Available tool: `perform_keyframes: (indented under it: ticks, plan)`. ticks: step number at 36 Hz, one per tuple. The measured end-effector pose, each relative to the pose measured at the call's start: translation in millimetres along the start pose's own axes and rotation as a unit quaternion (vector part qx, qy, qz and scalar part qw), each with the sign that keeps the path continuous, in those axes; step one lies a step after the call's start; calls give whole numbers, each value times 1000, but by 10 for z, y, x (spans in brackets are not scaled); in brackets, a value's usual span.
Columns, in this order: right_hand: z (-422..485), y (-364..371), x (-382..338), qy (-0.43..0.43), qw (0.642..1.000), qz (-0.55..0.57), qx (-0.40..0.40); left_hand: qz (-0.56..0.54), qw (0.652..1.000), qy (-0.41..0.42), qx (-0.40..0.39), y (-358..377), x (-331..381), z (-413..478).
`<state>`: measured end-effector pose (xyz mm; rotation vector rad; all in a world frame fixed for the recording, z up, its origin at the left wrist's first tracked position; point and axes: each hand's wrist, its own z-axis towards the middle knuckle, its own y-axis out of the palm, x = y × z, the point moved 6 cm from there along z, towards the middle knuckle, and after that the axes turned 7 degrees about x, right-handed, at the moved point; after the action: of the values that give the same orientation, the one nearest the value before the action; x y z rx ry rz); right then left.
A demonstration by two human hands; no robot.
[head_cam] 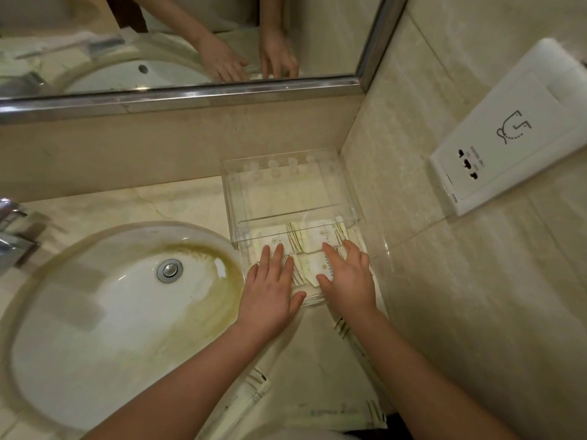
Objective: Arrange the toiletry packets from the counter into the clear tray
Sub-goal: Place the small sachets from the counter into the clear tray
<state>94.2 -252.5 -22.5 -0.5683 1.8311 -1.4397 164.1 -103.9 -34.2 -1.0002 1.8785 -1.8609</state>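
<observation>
A clear tray (233, 198) stands in the counter's back right corner, with a raised clear shelf over its far half. Several white toiletry packets with striped ends lie in its near half; one (275, 240) is at the left, another (320, 235) to its right. My left hand (270, 285) lies flat with spread fingers on the near left packets. My right hand (347, 276) presses flat on a packet (319, 265) at the near right. More packets lie on the counter under my forearms, one (254, 381) near the basin and a long one (343, 412) at the front edge.
A round white basin (104, 300) with a drain fills the left of the counter, and a metal tap (12, 236) sits at the far left. A mirror (178, 42) runs along the back wall. A white socket plate (508, 134) is on the right wall.
</observation>
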Motion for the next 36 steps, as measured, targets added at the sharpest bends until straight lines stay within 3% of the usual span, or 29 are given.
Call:
perform_keyframes:
  ticks: [10, 14, 19, 36]
  plan:
    - [22, 3, 49, 50, 998, -30, 8, 35, 998, 20, -40, 68, -12, -23]
    - [36, -34, -33, 2, 999, -18, 36, 43, 998, 36, -39, 86, 12, -81]
    - [198, 66, -87, -39, 999, -5, -21, 60, 996, 49, -54, 155, 57, -122]
    - [196, 150, -120, -53, 997, 4, -55, 71, 996, 24, -57, 24, -53, 92]
